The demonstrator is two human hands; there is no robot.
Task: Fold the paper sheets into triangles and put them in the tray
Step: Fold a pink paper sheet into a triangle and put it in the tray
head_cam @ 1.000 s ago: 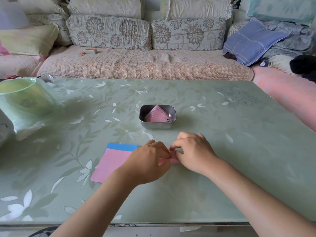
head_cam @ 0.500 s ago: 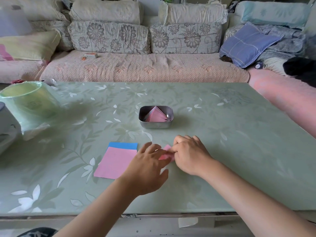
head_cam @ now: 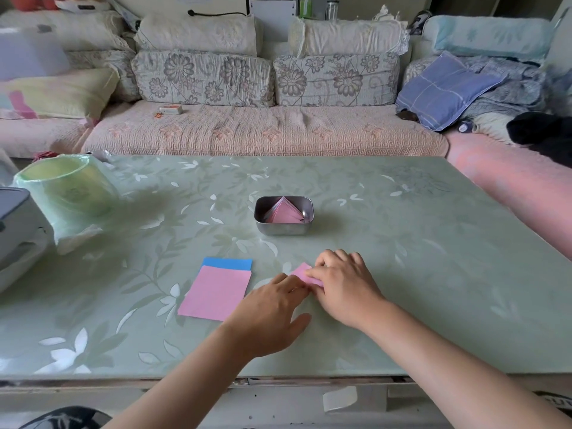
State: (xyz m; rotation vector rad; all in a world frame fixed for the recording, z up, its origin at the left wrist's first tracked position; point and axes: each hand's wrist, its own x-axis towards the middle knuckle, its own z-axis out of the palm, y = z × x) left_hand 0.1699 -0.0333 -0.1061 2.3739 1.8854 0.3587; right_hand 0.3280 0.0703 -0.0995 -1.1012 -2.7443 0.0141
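Here the paper (head_cam: 301, 270), a small pink piece, lies on the table (head_cam: 433, 274) between the two hands, in front of the tray (head_cam: 283, 232) and apart from it. Only one corner shows; it points away and to the left, roughly at the tray, and its visible edge runs diagonally from far left to near right. The rest is hidden under the hands.

The left hand (head_cam: 272, 308) lies flat with straight fingers, its tips on the paper's near side and its thumb spread out on the tabletop. The right hand (head_cam: 343, 286) arches over the paper with bent fingers and holds it, its thumb laid along the paper's edge.

Just left of the left hand sits a stack (head_cam: 216, 292): a pink sheet over a blue one, whose strip shows at the far end. Its long axis leans from near left to far right.

The metal tray holds pink triangles (head_cam: 283, 212), apex pointing away.

A strip of tabletop separates hands and tray. The table's near edge runs under both forearms. A green-bagged bin (head_cam: 65, 193) stands far left. On the sofa (head_cam: 263, 131) lies a small box (head_cam: 171, 109); its print is too small to read.
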